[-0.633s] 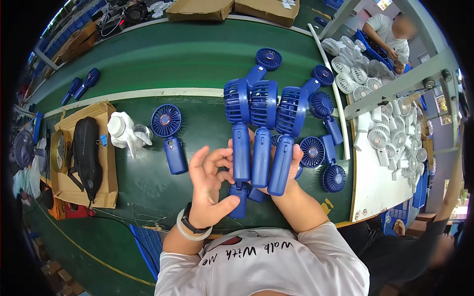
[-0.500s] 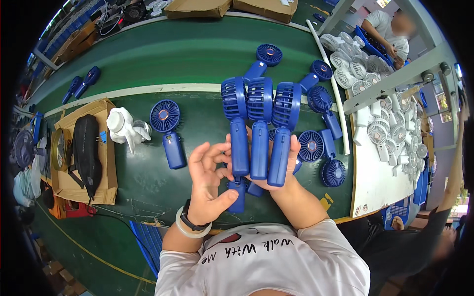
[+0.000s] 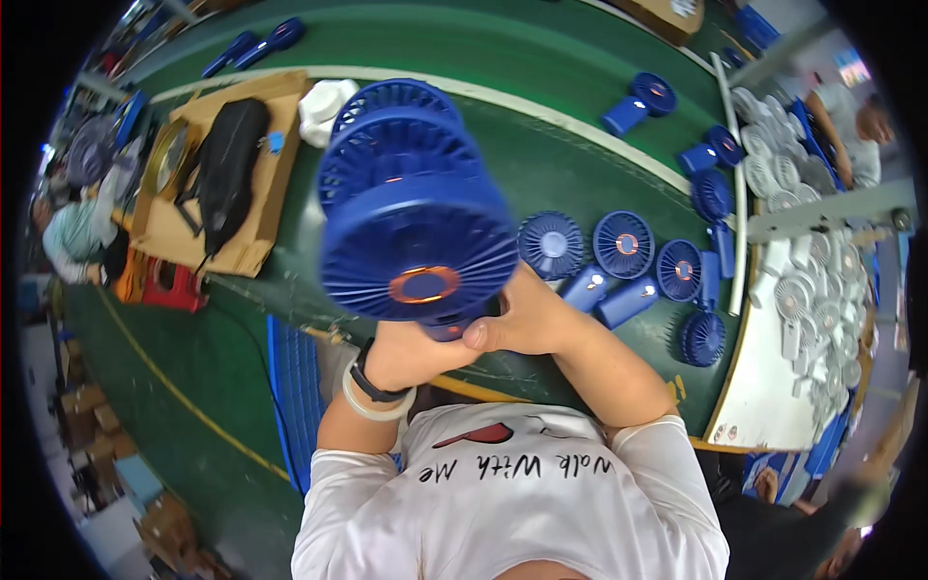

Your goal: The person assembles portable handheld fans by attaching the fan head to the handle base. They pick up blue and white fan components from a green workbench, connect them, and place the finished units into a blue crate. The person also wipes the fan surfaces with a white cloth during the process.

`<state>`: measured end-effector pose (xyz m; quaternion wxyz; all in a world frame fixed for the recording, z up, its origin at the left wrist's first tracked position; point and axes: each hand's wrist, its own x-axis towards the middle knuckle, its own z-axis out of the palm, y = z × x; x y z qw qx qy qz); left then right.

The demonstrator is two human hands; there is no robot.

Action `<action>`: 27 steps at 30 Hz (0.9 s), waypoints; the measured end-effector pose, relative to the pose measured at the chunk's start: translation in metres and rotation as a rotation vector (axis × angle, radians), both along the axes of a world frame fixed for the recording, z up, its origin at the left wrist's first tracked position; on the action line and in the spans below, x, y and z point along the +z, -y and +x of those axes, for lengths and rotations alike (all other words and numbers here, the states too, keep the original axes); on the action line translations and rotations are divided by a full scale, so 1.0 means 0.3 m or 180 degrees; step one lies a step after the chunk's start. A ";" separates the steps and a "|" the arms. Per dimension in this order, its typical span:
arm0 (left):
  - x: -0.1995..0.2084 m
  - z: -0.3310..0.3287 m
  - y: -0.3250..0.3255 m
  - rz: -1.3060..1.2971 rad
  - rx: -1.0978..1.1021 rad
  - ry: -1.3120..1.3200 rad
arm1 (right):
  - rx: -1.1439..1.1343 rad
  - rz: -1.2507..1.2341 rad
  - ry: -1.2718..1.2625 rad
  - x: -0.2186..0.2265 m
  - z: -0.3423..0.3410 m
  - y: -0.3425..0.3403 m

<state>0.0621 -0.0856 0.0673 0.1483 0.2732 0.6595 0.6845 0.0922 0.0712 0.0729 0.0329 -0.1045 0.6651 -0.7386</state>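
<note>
Right of the cardboard tray [image 3: 269, 184] | blue handheld fans [image 3: 416, 222], heads above and tray-ward of my grip — handles' long axis mostly hidden | left hand [image 3: 414, 353], nearer the tray, and right hand [image 3: 530, 314] together — clamped on the handles.

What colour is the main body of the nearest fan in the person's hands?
Blue; the nearest fan shows best in the head view.

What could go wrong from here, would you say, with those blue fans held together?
The blue fans bunched between the left hand and right hand might slip apart, as their heads stick out beyond the grip. Also, other fans lie on the table near the right forearm, so a sideways swing could knock them.
</note>
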 end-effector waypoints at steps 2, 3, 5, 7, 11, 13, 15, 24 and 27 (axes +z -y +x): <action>-0.009 -0.011 0.114 0.1003 -0.0305 0.0959 | 0.0296 0.0799 -0.0474 -0.005 -0.034 0.037; -0.001 -0.009 0.162 0.1548 -0.0417 0.1501 | 0.0441 0.0661 -0.0455 0.000 -0.043 0.050; -0.011 0.011 0.239 0.2532 -0.0454 0.2498 | 0.0447 0.0141 -0.0208 0.017 -0.049 0.082; -0.064 0.028 0.304 0.2955 -0.0585 0.2782 | 0.0379 0.0083 -0.0172 0.027 -0.054 0.097; -0.117 0.067 0.381 0.3629 -0.0707 0.2941 | 0.0331 -0.0100 -0.0141 0.010 -0.051 0.126; -0.125 0.071 0.409 0.3693 -0.0671 0.2837 | 0.0296 -0.0029 -0.0122 0.000 -0.047 0.125; -0.135 0.074 0.425 0.3754 -0.0576 0.2737 | 0.0233 -0.0011 -0.0060 -0.010 -0.043 0.125; -0.255 0.165 0.582 0.3791 -0.0265 0.2378 | -0.0171 0.0049 0.0007 -0.038 -0.002 0.052; -0.276 0.197 0.566 0.4277 -0.0415 0.2543 | 0.0206 0.0149 -0.0260 -0.024 0.018 0.103</action>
